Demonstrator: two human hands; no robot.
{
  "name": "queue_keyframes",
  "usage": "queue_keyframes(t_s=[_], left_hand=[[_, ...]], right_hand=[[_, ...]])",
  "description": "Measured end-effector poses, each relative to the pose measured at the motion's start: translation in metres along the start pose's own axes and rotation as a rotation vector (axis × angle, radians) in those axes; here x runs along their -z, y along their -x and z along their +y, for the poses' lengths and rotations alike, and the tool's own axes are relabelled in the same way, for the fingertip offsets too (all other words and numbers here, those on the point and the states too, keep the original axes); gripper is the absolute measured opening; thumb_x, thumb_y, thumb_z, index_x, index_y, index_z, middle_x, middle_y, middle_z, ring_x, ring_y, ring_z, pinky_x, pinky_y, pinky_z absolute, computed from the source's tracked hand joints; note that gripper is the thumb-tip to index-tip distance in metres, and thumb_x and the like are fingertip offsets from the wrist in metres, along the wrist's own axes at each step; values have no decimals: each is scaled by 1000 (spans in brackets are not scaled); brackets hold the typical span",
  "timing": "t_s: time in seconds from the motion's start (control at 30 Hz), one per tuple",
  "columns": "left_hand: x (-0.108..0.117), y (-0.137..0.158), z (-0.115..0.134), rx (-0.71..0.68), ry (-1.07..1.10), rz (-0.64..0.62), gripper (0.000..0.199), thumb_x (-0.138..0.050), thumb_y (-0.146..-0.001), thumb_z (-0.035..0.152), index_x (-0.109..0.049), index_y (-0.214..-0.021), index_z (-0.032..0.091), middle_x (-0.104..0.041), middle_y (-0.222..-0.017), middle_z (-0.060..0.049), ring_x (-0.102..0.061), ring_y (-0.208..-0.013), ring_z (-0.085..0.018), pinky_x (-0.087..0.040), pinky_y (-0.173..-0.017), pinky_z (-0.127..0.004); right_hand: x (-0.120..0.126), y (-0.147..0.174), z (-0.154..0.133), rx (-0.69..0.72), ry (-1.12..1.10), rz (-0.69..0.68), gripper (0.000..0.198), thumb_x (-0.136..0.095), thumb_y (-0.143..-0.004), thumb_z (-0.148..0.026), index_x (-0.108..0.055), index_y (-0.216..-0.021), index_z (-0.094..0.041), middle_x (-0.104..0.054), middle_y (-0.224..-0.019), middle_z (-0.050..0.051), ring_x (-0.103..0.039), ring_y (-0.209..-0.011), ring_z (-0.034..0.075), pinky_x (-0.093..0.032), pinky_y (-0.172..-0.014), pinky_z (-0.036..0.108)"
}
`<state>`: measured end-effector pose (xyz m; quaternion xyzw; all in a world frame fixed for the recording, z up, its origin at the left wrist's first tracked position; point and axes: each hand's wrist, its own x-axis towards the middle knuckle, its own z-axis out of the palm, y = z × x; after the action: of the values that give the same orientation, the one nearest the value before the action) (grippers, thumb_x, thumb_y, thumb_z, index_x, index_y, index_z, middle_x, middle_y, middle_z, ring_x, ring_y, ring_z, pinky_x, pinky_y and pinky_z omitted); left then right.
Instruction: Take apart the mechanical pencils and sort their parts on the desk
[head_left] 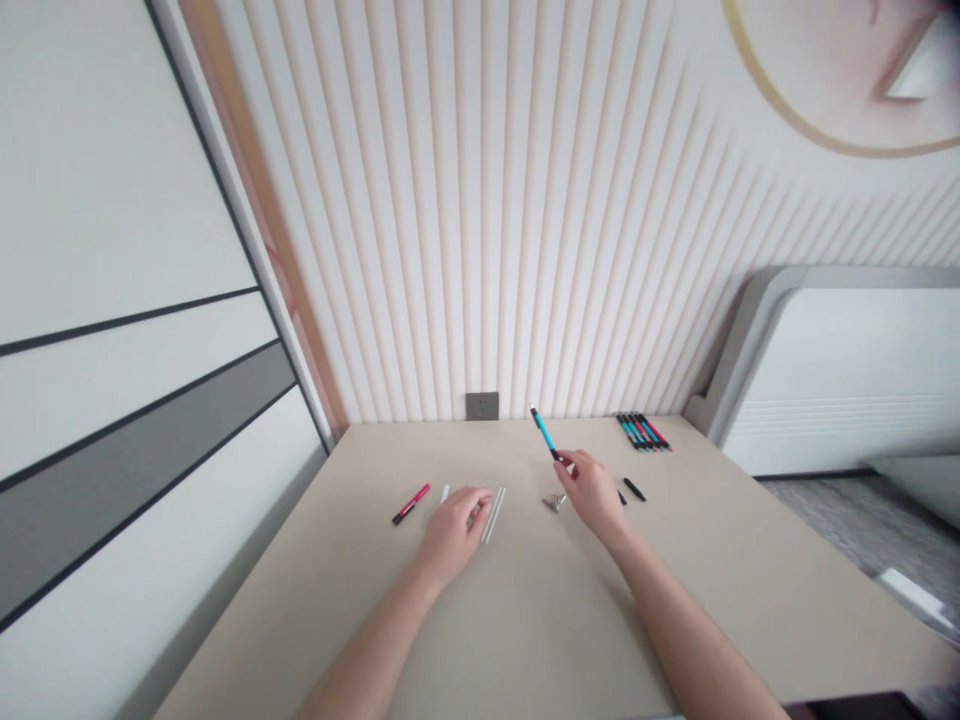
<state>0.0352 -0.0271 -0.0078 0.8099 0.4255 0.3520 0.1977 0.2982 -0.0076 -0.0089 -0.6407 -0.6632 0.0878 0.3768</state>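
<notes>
My right hand (591,492) is closed around the lower end of a blue pen (543,430) with black ends, held tilted above the table. Its silvery tip points up and away from me. Below it lie small metal pen parts (555,503), and two black pen pieces (634,489) are to the right, one partly hidden by the hand. My left hand (452,532) rests low over the table, fingers loosely curled, thumb apart from them. Thin white rods (495,515) lie right beside its fingertips. Behind it, a short white piece (445,493) is partly covered.
A pink and black pen (411,505) lies left on the beige table (480,640). Several blue and red pens (643,432) lie in a row at the back right. The ribbed wall with a dark socket (482,405) bounds the far edge; a white cabinet (135,330) stands left.
</notes>
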Motion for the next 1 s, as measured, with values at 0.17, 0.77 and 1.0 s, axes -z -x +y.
queue_keyframes(t_s=[0.17, 0.77, 1.0], left_hand=[[1, -1, 1, -19, -28, -43, 21, -45, -93, 23, -65, -101, 22, -70, -97, -4, -64, -86, -18, -49, -78, -29], [5, -1, -3, -23, -35, -78, 24, -42, -94, 27, -65, -98, 22, -70, -97, -6, -64, -91, -20, -48, -82, -31], [5, -2, -1, -27, -42, -83, 23, -44, -93, 26, -66, -95, 22, -70, -93, -5, -64, -89, -20, -47, -80, -31]], right_hand=[[32, -17, 63, -362, 309, 100, 27, -49, -88, -30, -70, -104, -23, -68, -103, 8, -64, -91, 22, -44, -75, 29], [53, -32, 101, -364, -125, 699, 53, -42, -89, -44, -56, -124, -7, -68, -97, 14, -63, -85, 21, -49, -74, 30], [69, -30, 101, -329, -302, 1058, 56, -48, -87, -52, -58, -123, -10, -65, -101, 14, -62, -89, 21, -50, -75, 31]])
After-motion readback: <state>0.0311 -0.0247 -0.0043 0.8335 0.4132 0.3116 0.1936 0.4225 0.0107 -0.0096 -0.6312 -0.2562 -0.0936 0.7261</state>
